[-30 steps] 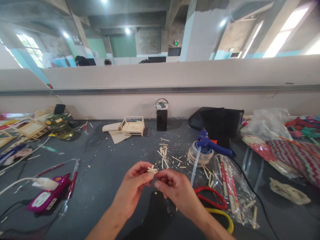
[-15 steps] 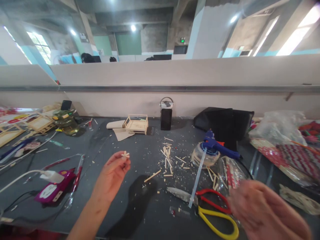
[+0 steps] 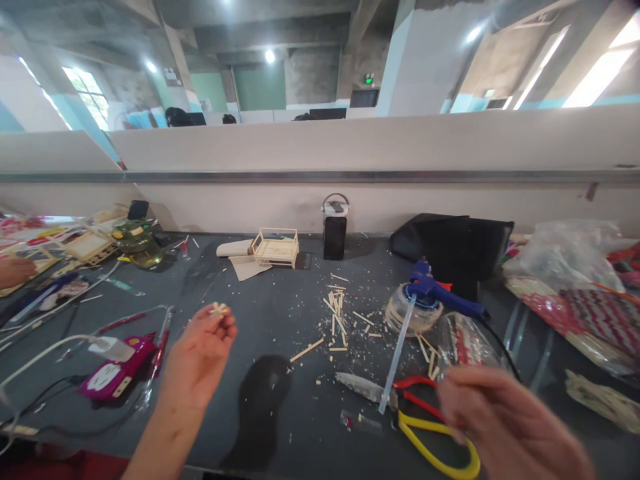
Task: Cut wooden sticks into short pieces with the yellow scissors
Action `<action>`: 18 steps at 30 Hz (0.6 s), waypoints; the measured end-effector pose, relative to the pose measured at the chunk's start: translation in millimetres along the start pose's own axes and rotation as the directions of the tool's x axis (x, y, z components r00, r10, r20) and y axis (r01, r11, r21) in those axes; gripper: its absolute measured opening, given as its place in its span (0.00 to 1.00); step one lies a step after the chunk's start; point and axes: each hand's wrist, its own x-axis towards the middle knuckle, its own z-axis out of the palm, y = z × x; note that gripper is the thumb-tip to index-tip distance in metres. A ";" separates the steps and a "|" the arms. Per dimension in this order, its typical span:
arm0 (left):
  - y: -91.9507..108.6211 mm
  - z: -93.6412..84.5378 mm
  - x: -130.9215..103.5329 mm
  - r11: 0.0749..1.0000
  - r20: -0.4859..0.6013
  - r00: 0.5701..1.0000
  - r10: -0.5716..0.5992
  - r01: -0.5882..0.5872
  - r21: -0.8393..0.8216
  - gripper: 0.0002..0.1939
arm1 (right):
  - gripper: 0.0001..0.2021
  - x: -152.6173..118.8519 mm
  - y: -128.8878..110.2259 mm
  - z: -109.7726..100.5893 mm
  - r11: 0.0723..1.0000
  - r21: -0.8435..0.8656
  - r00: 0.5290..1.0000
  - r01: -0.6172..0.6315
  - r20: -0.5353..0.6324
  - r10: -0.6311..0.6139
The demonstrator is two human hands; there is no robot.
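Observation:
My left hand [image 3: 203,350] is raised over the left middle of the dark table, its fingertips closed on a small star-shaped piece of pale wooden sticks [image 3: 219,308]. At the lower right my right hand [image 3: 505,413] is smeared by motion, its fingers curled; whether they hold anything I cannot make out. Partly behind it lie scissors [image 3: 440,453] with a red and a yellow handle. A blue glue gun [image 3: 425,287] rests on a round clear container [image 3: 400,313], a glue stick [image 3: 397,360] slanting down from it. Short wooden sticks [image 3: 337,313] and crumbs are scattered mid-table.
A small wooden frame model [image 3: 277,250] stands at the back beside a paper roll [image 3: 235,249]. A black phone [image 3: 334,239] leans upright near the wall. A purple power strip [image 3: 117,370] with cables lies left. Another person's hand [image 3: 15,272] shows at the left edge.
My left hand with the wooden piece has moved left and slightly toward me. My right hand has shifted a little left. Another person's hand has appeared at the left edge.

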 end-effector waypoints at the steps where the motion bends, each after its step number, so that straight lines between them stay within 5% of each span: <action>1: -8.3 7.9 -7.9 0.999 0.068 0.997 -0.034 0.034 0.002 0.07 | 0.11 1.7 -9.0 18.0 0.997 -0.045 0.992 0.063 0.114 -0.058; 3: -21.9 21.7 -24.4 0.995 0.192 0.977 -0.098 0.100 0.003 0.07 | 0.14 5.6 -26.5 49.6 0.971 -0.075 0.926 0.227 0.326 -0.191; 5: -30.8 31.5 -39.9 0.987 0.289 0.944 -0.161 0.162 0.021 0.07 | 0.20 10.2 -39.8 73.2 0.950 -0.079 0.876 0.303 0.415 -0.245; 13: -47.6 38.1 -70.7 0.964 0.472 0.842 -0.263 0.251 0.089 0.05 | 0.25 22.3 -51.3 117.3 0.945 -0.036 0.827 0.324 0.496 -0.264; 18: -52.8 35.2 -73.7 0.962 0.496 0.824 -0.272 0.253 0.106 0.05 | 0.09 25.3 -49.8 124.2 0.961 -0.011 0.835 0.277 0.497 -0.235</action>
